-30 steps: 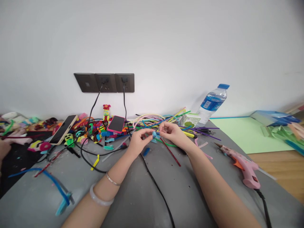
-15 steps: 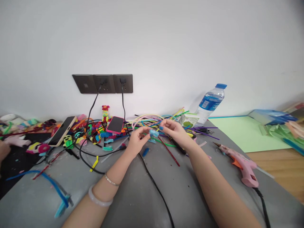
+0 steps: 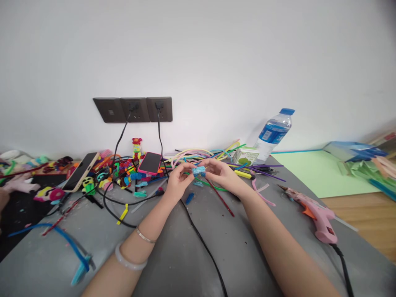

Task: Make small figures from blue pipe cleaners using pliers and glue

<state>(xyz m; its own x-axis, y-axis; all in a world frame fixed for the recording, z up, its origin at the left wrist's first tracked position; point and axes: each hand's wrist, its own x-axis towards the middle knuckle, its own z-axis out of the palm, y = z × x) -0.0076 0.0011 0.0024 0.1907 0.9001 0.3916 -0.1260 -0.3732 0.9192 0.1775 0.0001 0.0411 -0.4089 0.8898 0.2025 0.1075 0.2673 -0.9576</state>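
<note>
Between my two hands is a small light-blue fuzzy piece (image 3: 198, 170) that looks made of bent pipe cleaner. My left hand (image 3: 178, 180) pinches its left end between thumb and fingers. From the other side, my right hand (image 3: 223, 175) grips the right end the same way. Below them on the grey table (image 3: 185, 251) lie a short dark-blue fuzzy piece (image 3: 189, 198) and a dark-red pipe cleaner (image 3: 223, 201). Long pipe cleaners (image 3: 192, 153) in many colours are heaped behind my hands.
A pink glue gun (image 3: 315, 212) lies at the right, its cord trailing forward. A water bottle (image 3: 274, 134) leans by the wall near a small green-and-white box (image 3: 246, 156). Black cables (image 3: 201, 235) cross the table. Two phones (image 3: 150, 163) lie among colourful fuzzy figures. Another person's hand (image 3: 4, 198) shows far left.
My right hand has come left and down, closing on the light-blue piece, which now sits between both hands. My left hand has kept its hold.
</note>
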